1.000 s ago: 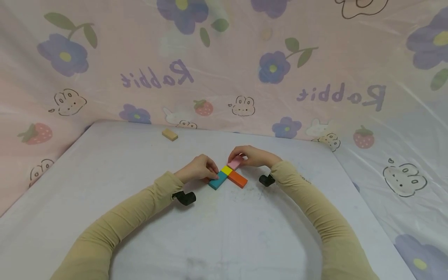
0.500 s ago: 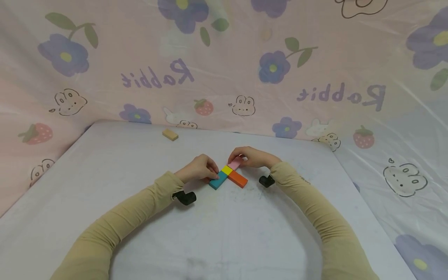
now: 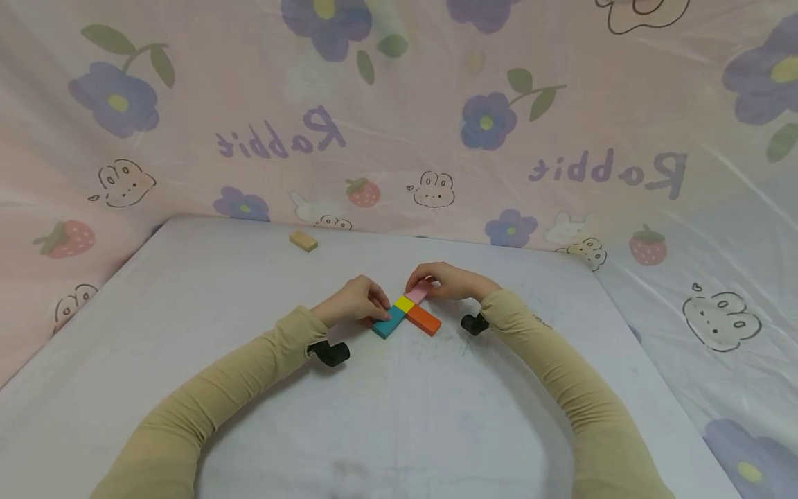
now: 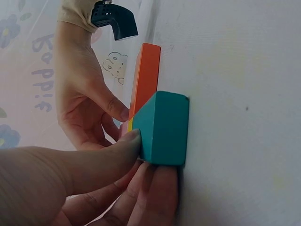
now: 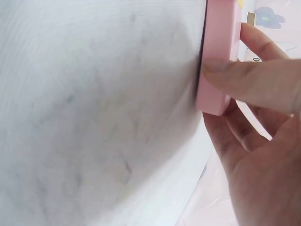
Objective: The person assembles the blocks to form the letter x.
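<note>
Flat on the white tabletop, several coloured blocks meet around a small yellow block [image 3: 404,303]. My left hand [image 3: 354,301] holds a teal block [image 3: 388,324] on its near left side; in the left wrist view the thumb lies on the teal block's top [image 4: 149,134] and the fingers on its side. A pink block [image 3: 417,292] lies beyond the yellow one, pinched by my right hand [image 3: 451,280]. The right wrist view has the thumb across the pink block [image 5: 220,42], fingers on its far side. An orange block [image 3: 424,321] runs from the yellow one toward the front right, untouched.
A plain wooden block [image 3: 303,240] lies alone near the table's back edge, left of centre. Behind the table [image 3: 399,416] hangs a pink printed curtain [image 3: 399,138]. A black camera mount [image 3: 330,353] juts from the left wrist, another black mount [image 3: 475,322] from the right.
</note>
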`<action>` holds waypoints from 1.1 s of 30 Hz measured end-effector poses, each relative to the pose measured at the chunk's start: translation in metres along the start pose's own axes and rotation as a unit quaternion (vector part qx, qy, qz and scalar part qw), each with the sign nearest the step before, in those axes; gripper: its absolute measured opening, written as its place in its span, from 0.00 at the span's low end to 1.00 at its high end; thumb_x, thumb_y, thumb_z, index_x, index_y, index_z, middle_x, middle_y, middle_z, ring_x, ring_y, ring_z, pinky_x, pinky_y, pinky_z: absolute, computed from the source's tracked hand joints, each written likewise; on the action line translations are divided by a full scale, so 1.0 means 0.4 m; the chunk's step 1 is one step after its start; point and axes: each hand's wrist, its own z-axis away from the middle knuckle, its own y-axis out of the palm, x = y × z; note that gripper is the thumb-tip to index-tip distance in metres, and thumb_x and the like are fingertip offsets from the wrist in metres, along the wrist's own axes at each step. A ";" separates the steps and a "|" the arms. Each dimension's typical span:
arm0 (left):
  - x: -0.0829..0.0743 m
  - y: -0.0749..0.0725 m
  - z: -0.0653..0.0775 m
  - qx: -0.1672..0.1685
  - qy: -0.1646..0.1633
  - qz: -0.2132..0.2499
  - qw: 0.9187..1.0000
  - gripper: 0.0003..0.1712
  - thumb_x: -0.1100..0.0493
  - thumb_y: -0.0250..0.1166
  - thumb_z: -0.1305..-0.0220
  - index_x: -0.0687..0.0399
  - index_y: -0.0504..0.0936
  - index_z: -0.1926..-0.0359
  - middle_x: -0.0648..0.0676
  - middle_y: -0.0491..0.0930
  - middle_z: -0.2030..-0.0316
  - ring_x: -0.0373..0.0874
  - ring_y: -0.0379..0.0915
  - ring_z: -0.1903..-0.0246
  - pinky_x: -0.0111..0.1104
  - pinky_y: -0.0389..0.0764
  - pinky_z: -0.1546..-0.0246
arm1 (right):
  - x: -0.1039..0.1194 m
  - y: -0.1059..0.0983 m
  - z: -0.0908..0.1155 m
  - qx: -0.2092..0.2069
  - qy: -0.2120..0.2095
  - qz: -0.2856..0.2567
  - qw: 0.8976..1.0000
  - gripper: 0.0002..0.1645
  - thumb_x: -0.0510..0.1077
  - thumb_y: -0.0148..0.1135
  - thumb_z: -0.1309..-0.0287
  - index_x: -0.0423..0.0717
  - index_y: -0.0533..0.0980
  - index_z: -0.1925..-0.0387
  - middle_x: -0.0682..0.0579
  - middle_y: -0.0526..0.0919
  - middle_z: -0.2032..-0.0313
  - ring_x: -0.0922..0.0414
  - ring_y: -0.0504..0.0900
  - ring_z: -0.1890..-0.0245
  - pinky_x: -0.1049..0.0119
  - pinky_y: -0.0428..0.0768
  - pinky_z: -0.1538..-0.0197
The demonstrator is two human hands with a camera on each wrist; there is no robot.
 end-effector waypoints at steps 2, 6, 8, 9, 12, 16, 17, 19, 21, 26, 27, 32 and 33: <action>0.000 0.000 0.000 -0.001 -0.001 -0.002 1.000 0.09 0.64 0.73 0.47 0.62 0.84 0.64 0.54 0.79 0.73 0.41 0.73 0.77 0.30 0.80 0.74 | 0.001 0.000 0.001 0.001 0.001 -0.005 1.000 0.19 0.27 0.57 0.41 0.46 0.78 0.51 0.54 0.79 0.51 0.54 0.72 0.47 0.54 0.69 0.38; -0.002 0.000 0.000 0.000 -0.001 -0.002 1.000 0.10 0.64 0.73 0.47 0.63 0.84 0.64 0.54 0.79 0.73 0.41 0.73 0.77 0.30 0.80 0.74 | 0.001 0.000 0.002 -0.001 0.000 -0.013 1.000 0.19 0.26 0.57 0.41 0.45 0.78 0.51 0.53 0.79 0.51 0.53 0.72 0.47 0.53 0.69 0.39; -0.002 0.000 0.000 0.001 -0.002 -0.001 1.000 0.10 0.64 0.72 0.47 0.63 0.83 0.63 0.54 0.79 0.73 0.41 0.73 0.77 0.30 0.80 0.73 | 0.001 0.001 0.002 -0.002 -0.004 -0.013 1.000 0.19 0.26 0.57 0.41 0.44 0.78 0.51 0.53 0.79 0.51 0.53 0.72 0.47 0.52 0.69 0.39; -0.001 0.000 0.000 0.001 -0.003 0.001 1.000 0.10 0.64 0.72 0.47 0.63 0.83 0.63 0.54 0.79 0.73 0.42 0.74 0.77 0.30 0.81 0.73 | 0.000 0.002 0.002 -0.002 -0.005 -0.013 1.000 0.19 0.26 0.57 0.41 0.44 0.78 0.51 0.53 0.79 0.51 0.53 0.72 0.47 0.53 0.69 0.39; -0.001 0.000 0.000 0.003 -0.003 0.007 1.000 0.10 0.65 0.72 0.47 0.63 0.83 0.63 0.54 0.79 0.73 0.42 0.74 0.77 0.31 0.81 0.73 | -0.002 0.002 0.001 -0.003 -0.006 -0.011 1.000 0.19 0.26 0.57 0.41 0.45 0.78 0.51 0.53 0.79 0.51 0.54 0.72 0.47 0.53 0.69 0.39; 0.000 0.000 0.000 0.003 -0.002 0.010 1.000 0.10 0.65 0.72 0.46 0.64 0.83 0.63 0.54 0.79 0.73 0.42 0.74 0.77 0.31 0.81 0.73 | -0.005 0.003 -0.001 -0.002 -0.005 -0.009 1.000 0.19 0.27 0.57 0.41 0.45 0.78 0.51 0.54 0.79 0.51 0.54 0.72 0.47 0.54 0.69 0.38; -0.001 0.000 0.000 0.002 -0.001 0.010 1.000 0.10 0.65 0.72 0.46 0.64 0.83 0.63 0.54 0.79 0.73 0.42 0.74 0.77 0.31 0.81 0.73 | -0.005 0.003 -0.001 -0.003 -0.006 -0.008 1.000 0.19 0.27 0.57 0.41 0.45 0.78 0.51 0.54 0.79 0.51 0.55 0.72 0.47 0.54 0.69 0.38; 0.000 0.000 0.000 0.002 -0.001 0.007 1.000 0.10 0.65 0.72 0.46 0.64 0.83 0.63 0.54 0.79 0.73 0.42 0.74 0.77 0.31 0.81 0.73 | -0.006 0.004 -0.001 -0.005 -0.012 -0.011 1.000 0.19 0.27 0.57 0.41 0.45 0.78 0.51 0.53 0.79 0.51 0.54 0.72 0.47 0.53 0.69 0.39; 0.001 0.001 -0.001 0.002 0.000 0.007 1.000 0.10 0.65 0.72 0.46 0.63 0.83 0.63 0.54 0.79 0.73 0.42 0.74 0.77 0.31 0.81 0.73 | 0.002 0.005 0.000 -0.006 -0.012 -0.015 1.000 0.19 0.26 0.56 0.41 0.43 0.78 0.51 0.51 0.79 0.51 0.52 0.72 0.47 0.51 0.68 0.38; 0.002 0.003 0.002 0.002 0.003 0.006 1.000 0.10 0.65 0.72 0.46 0.63 0.83 0.63 0.54 0.79 0.73 0.42 0.74 0.76 0.31 0.81 0.73 | 0.003 0.006 0.000 -0.005 -0.003 -0.014 1.000 0.19 0.26 0.57 0.41 0.44 0.78 0.51 0.51 0.78 0.51 0.52 0.72 0.47 0.52 0.68 0.38; 0.002 0.003 0.003 0.001 0.004 0.005 1.000 0.10 0.64 0.72 0.46 0.63 0.83 0.63 0.54 0.79 0.73 0.42 0.74 0.76 0.31 0.81 0.73 | -0.004 0.005 -0.001 -0.004 -0.003 -0.010 1.000 0.19 0.27 0.57 0.41 0.46 0.78 0.51 0.53 0.78 0.51 0.53 0.72 0.47 0.53 0.68 0.38; 0.004 0.003 0.001 0.000 0.005 0.002 1.000 0.10 0.64 0.72 0.46 0.63 0.83 0.63 0.54 0.79 0.73 0.42 0.74 0.77 0.31 0.81 0.73 | 0.002 -0.002 0.005 -0.008 -0.008 -0.017 1.000 0.19 0.28 0.59 0.41 0.44 0.77 0.49 0.52 0.78 0.50 0.53 0.72 0.46 0.53 0.68 0.38; 0.004 0.003 0.000 0.001 0.003 0.004 1.000 0.10 0.64 0.72 0.46 0.63 0.83 0.63 0.54 0.79 0.73 0.42 0.74 0.77 0.31 0.81 0.73 | 0.003 -0.004 0.006 -0.009 -0.008 -0.020 1.000 0.19 0.28 0.60 0.42 0.43 0.77 0.49 0.52 0.78 0.49 0.53 0.72 0.45 0.53 0.68 0.38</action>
